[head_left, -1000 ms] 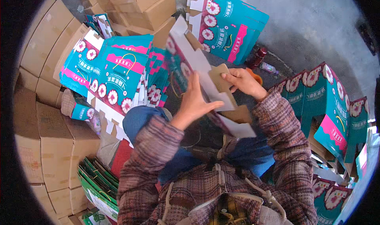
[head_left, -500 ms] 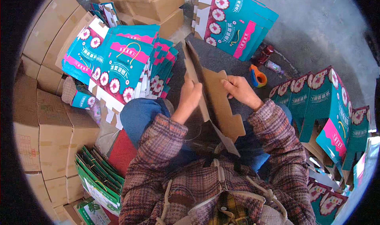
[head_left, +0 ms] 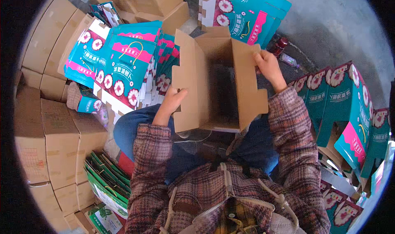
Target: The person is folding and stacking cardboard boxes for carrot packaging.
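I have the brown box (head_left: 192,84) just off my view's centre at one o'clock, my left hand (head_left: 170,103) gripping its edge from eight, my right hand (head_left: 270,68) pinching the opposite side from two, flat teal cartons (head_left: 110,69) at ten.

Seen from above, the plaid-sleeved left forearm (head_left: 151,151) and right forearm (head_left: 291,131) reach forward from the near edge, well apart. The left hand (head_left: 169,103), nearer the body, is bare and closed in a grip, thumb pointing right, fingers mostly hidden. The right hand (head_left: 270,69), bare and farther out, pinches with thumb uppermost and fingers curled beneath. The left leg (head_left: 133,125), in blue, bends outward to the left.
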`<state>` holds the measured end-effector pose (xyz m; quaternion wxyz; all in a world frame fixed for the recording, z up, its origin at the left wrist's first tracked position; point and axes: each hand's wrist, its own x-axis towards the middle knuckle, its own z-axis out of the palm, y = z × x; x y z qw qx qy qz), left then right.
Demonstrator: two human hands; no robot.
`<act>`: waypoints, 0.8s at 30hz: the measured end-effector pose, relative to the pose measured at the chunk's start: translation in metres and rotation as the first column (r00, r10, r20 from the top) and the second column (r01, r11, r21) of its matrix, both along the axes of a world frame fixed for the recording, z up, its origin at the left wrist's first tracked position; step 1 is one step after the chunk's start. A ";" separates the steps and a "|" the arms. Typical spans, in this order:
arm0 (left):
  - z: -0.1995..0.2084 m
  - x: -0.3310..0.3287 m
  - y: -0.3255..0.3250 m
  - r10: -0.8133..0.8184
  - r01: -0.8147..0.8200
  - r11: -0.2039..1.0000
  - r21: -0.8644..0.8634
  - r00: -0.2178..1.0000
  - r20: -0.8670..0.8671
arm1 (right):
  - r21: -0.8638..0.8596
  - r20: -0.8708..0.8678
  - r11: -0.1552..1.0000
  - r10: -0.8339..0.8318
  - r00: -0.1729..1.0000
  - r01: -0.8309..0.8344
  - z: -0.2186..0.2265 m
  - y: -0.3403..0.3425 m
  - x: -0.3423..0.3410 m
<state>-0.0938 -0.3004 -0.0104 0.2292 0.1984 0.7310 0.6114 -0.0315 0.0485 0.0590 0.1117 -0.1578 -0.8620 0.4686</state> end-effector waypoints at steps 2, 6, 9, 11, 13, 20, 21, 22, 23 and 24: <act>-0.004 0.001 0.000 0.004 -0.006 0.997 0.076 1.000 0.030 | 0.176 -0.044 0.984 0.019 0.999 -0.011 0.004 0.008 -0.012; 0.001 0.004 0.005 0.045 -0.060 0.990 0.131 0.993 0.112 | 0.567 -0.043 0.824 0.036 0.998 -0.006 0.024 -0.005 -0.023; 0.003 0.004 0.003 0.028 -0.050 0.995 0.091 0.973 0.231 | 0.541 -0.144 0.841 0.083 0.986 0.009 0.033 -0.013 -0.014; 0.005 0.006 0.001 0.010 -0.095 0.973 0.208 0.926 0.378 | 0.285 -0.143 0.956 0.112 0.983 -0.068 0.029 -0.002 -0.004; 0.021 0.010 -0.001 0.017 -0.126 0.964 0.233 0.908 0.419 | -0.106 -0.152 0.967 0.213 0.965 -0.230 0.030 0.015 0.010; 0.042 0.022 -0.004 0.072 -0.170 0.943 0.286 0.944 0.323 | -0.292 -0.141 0.866 0.381 0.914 -0.406 0.045 0.030 0.044; 0.042 0.022 -0.004 0.074 -0.172 0.943 0.286 0.943 0.323 | -0.362 -0.087 0.847 0.386 0.918 -0.390 0.052 0.027 0.048; 0.042 0.023 -0.005 0.073 -0.149 0.953 0.263 0.958 0.278 | -0.362 -0.088 0.845 0.389 0.917 -0.393 0.051 0.027 0.050; 0.041 0.024 -0.005 0.070 -0.127 0.963 0.239 0.970 0.233 | -0.405 -0.094 0.815 0.414 0.905 -0.414 0.050 0.028 0.051; 0.040 0.025 -0.006 0.073 -0.130 0.962 0.238 0.970 0.233 | -0.448 -0.100 0.782 0.438 0.893 -0.433 0.050 0.028 0.051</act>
